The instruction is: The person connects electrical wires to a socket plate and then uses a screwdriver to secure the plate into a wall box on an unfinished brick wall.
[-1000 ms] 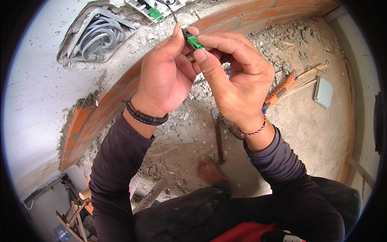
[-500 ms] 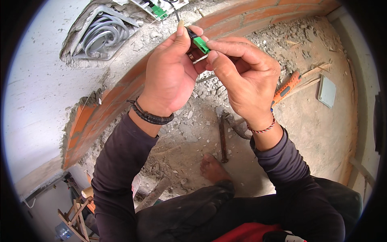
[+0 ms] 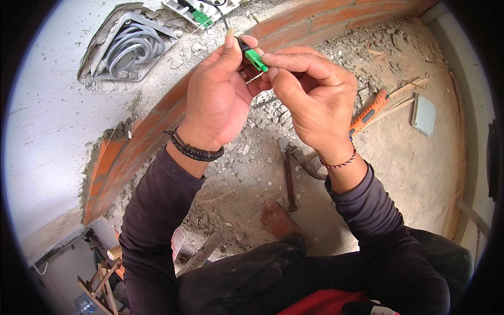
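My left hand [image 3: 215,105] holds a small green connector [image 3: 255,59] with a black back end [image 3: 241,44] by its thumb and curled fingers, and a black cable runs up from it. My right hand [image 3: 317,102] pinches at the lower end of the connector with thumb and index finger. Just above is a white plastic box [image 3: 220,9] at the wall with another green connector [image 3: 202,20] in it. Left of the hands, coiled grey cable [image 3: 131,51] sits in a broken wall recess.
An orange-handled tool [image 3: 368,112], wood strips [image 3: 401,102], a pale grey plate [image 3: 422,114], a rusty bar [image 3: 290,181] and rubble [image 3: 244,160] lie on the floor. A brick strip [image 3: 331,18] runs along the wall. My bare foot [image 3: 273,218] is below; scrap wood [image 3: 100,283] lies lower left.
Both hands dip slightly, then rise a little with the connector. My right thumb and index finger shift about the lower end of the green connector, showing more of it.
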Available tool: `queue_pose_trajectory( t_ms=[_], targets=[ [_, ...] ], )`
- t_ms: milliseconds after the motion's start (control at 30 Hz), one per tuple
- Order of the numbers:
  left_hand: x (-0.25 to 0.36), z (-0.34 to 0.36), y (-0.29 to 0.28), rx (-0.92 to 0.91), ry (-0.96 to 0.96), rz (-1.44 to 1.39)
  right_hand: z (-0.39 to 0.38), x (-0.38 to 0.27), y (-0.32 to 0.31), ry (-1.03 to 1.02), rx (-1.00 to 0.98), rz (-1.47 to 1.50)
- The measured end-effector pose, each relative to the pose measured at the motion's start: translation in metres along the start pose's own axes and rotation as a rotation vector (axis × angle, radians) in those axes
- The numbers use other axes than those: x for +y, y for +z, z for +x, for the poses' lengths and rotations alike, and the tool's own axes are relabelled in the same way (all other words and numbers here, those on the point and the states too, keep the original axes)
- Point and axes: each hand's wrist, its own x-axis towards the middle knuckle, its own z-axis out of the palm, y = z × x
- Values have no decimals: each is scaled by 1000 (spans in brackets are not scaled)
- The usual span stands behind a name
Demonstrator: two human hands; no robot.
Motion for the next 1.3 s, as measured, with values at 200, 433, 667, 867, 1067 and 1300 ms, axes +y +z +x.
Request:
queue_pose_trajectory(
  t_ms=[200,433,667,867,1067,1300],
  targets=[
    [1,0,3,4,-10,-19,0,-1,1,55,0,125],
    [1,-1,-3,-24,-24,-66,-1,-1,-1,29,-31,53],
    [2,-1,1,-21,-7,-19,-1,-2,-1,27,-6,58],
    [1,-2,10,77,55,97,-2,-7,-1,138,9,172],
    [-1,2,9,58,115,198,0,-2,0,123,44,4],
    [0,3,13,74,117,197,-1,-1,-2,176,71,39]
  ],
)
